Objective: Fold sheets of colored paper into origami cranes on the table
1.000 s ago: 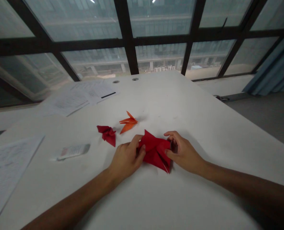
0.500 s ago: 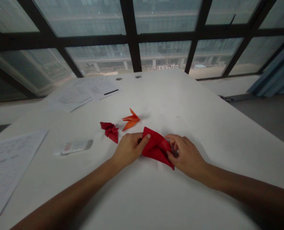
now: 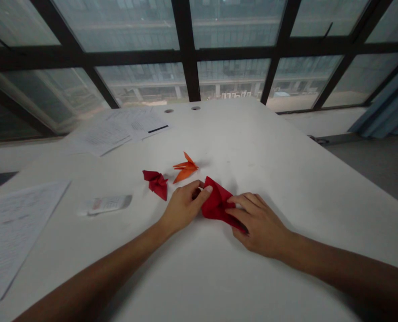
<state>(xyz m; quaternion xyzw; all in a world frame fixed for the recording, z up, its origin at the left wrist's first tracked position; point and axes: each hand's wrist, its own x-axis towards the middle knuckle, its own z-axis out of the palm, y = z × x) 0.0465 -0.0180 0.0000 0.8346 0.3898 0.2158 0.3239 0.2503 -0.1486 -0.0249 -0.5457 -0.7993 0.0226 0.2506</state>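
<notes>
A partly folded piece of red paper (image 3: 215,203) is held just above the white table, between both hands. My left hand (image 3: 183,205) pinches its left edge, thumb on top and fingers behind. On the right side, my right hand (image 3: 261,221) grips the paper, its fingertips lying over the front and its thumb below, partly hidden. Left of my left hand lies a folded dark red paper shape (image 3: 156,182). An orange folded paper piece with pointed tips (image 3: 186,168) rests just beyond my left hand.
A white tube-like item (image 3: 108,204) lies on the white table (image 3: 199,277) at the left. Printed sheets (image 3: 111,132) are spread at the back left, and another sheet (image 3: 17,228) is at the near left. Windows (image 3: 232,80) stand behind the table.
My right hand has shifted its fingers over the front of the red paper, and the paper's right part is now more folded in. My left hand keeps its pinch. The view has shifted slightly.
</notes>
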